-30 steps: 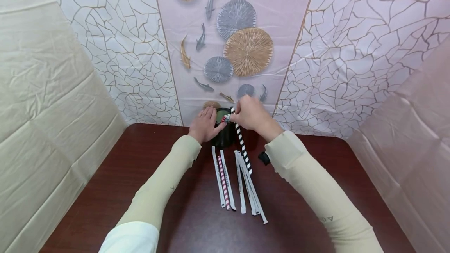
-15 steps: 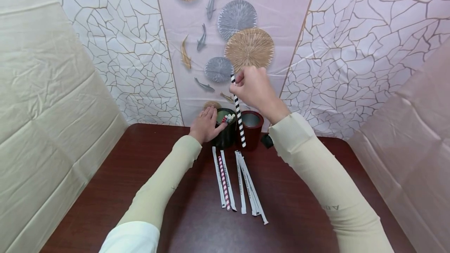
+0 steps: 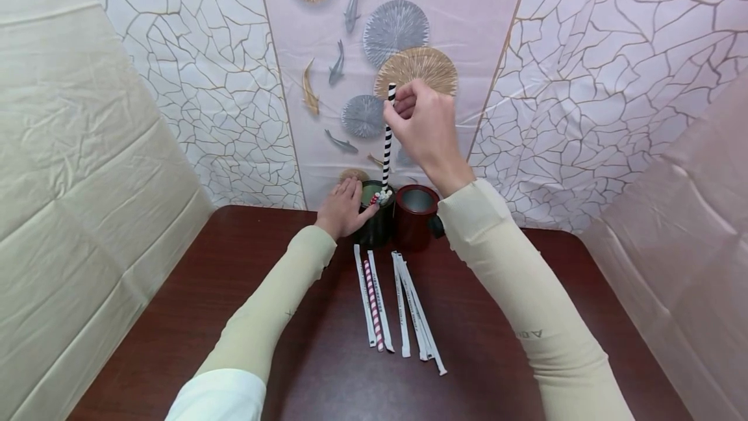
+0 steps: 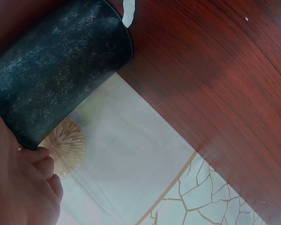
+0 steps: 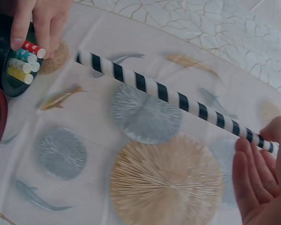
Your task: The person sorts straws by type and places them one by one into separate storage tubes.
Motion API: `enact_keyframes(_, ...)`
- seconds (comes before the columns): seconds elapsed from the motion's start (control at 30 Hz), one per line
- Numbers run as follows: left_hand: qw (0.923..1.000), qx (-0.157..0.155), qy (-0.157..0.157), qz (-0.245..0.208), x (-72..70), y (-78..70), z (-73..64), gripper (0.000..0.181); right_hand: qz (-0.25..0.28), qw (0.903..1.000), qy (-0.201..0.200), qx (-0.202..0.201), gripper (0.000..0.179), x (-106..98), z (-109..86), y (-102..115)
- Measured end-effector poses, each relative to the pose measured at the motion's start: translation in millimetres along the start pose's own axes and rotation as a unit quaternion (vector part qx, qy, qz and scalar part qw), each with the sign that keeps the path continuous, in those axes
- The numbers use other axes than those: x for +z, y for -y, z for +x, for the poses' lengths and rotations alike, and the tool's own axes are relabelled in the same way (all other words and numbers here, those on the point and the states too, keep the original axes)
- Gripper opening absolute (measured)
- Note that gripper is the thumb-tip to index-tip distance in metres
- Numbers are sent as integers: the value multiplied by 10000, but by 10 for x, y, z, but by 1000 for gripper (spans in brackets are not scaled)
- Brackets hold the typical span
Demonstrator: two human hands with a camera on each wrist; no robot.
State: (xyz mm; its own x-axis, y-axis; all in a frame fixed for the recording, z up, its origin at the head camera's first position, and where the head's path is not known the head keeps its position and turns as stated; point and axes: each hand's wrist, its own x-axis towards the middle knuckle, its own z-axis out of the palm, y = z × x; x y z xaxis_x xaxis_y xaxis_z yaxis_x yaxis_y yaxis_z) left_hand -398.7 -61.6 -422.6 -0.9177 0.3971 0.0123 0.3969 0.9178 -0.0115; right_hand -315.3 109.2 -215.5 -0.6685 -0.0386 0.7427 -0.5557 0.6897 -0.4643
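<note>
My right hand [image 3: 429,125] pinches a black-and-white striped paper straw [image 5: 173,99] near its top end. The straw hangs almost upright, its lower end right over the black cup [image 3: 374,229] in the head view. Inside this cup lean several paper straws [image 5: 25,65], one red with white dots, others teal, white and yellow at the ends. My left hand [image 3: 341,208] holds the black cup at its rim, thumb toward the near side and fingers toward the back. Its bent fingertips [image 4: 46,166] show at the rim in the left wrist view.
A dark red cup [image 3: 416,226] stands just right of the black one. In front lie several white paper-wrapped straws [image 3: 417,317] and one pink-and-white striped straw [image 3: 374,307]. A small black object [image 3: 436,226] sits by the right sleeve. Patterned cloth [image 3: 374,51] hangs behind the table.
My right hand has lifted the black-and-white straw up from beside the cups and brought its lower end left over the black cup. The left hand stays at the rim.
</note>
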Motion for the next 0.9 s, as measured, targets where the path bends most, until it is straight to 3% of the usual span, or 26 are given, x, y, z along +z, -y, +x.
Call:
enact_keyframes(0.2,9999,58,-37,-93,-7,-6,-31,89,325,9981,-472,-236,19,200,-73,-178)
enact_keyframes(0.43,9999,90,-62,-117,-18,-26,-76,89,499,9964,-654,-180,19,519,-252,-439)
enact_keyframes(0.67,9998,121,-150,-104,-15,-42,-87,89,446,9985,-246,222,23,762,-456,-685)
enact_keyframes(0.9,9997,90,-197,-92,-14,-2,-38,90,239,9992,20,327,26,745,-472,-699)
